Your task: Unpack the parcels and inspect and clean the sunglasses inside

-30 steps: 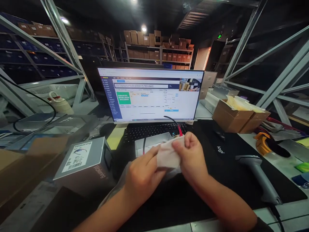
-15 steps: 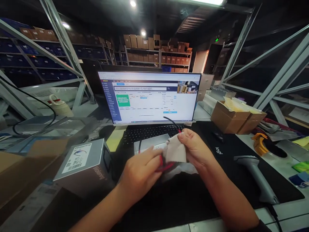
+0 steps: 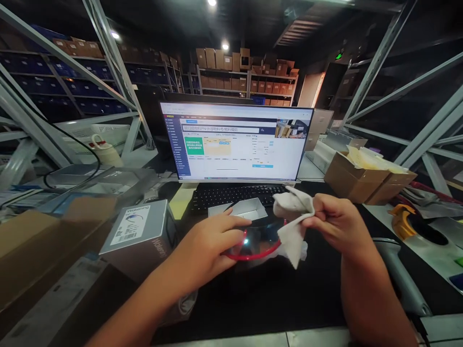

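Note:
Red-rimmed glasses with a dark shiny lens hang over the black mat, lens toward me. My left hand grips them by their left end, fingers over the top and thumb beneath. A whitish cloth with a zigzag edge is pinched in my right hand, its folds loose beside the lens's right end. Behind the glasses lies a small grey open box. Some crumpled clear plastic shows below the cloth.
To the left stands a grey box with a white label. A keyboard and a monitor are ahead. On the right are a barcode scanner, an orange tape dispenser and cardboard boxes.
My right hand has moved right with the cloth, uncovering the lens; the cloth is now bunched instead of hanging flat. My left hand has brought the glasses into fuller view.

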A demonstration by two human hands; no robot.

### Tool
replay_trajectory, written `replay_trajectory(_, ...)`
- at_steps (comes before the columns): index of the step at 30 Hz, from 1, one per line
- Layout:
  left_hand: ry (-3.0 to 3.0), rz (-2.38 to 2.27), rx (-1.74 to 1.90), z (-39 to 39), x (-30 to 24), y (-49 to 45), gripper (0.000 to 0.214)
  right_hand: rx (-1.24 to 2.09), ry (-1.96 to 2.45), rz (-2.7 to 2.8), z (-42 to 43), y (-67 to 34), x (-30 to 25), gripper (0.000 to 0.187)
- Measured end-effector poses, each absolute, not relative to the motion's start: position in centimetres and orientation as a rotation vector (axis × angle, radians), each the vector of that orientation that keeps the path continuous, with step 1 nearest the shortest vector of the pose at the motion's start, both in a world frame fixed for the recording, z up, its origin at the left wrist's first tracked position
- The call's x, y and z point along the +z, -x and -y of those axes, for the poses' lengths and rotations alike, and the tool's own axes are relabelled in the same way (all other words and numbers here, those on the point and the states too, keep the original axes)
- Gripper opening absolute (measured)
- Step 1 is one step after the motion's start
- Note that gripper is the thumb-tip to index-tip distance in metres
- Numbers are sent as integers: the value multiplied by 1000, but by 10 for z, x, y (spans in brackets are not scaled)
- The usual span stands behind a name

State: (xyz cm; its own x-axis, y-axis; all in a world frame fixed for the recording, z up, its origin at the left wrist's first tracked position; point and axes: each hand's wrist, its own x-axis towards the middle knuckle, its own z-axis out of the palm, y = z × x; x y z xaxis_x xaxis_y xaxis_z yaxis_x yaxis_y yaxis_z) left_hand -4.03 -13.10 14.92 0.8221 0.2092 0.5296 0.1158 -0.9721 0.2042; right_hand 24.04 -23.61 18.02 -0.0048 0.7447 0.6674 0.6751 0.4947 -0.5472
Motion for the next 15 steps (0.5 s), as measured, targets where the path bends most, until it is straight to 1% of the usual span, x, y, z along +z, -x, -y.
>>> replay_trajectory(2, -2897, -239, 814, 133, 152, 40, 9, 186, 1230, 1828, 233, -230, 176, 52)
replay_trajectory(7, -3128, -90, 715, 139, 151, 32, 9, 633, 1225, 2118, 224, -203, 164, 43)
replay_trajectory(11, -3263, -12, 739, 137, 139, 24, 15, 673, 1358, 1946, 223, -176, 151, 40)
replay_trajectory(15, -3261, 72, 890, 132, 135, 22, 22, 874, 1299, 1909, 226, -168, 147, 35)
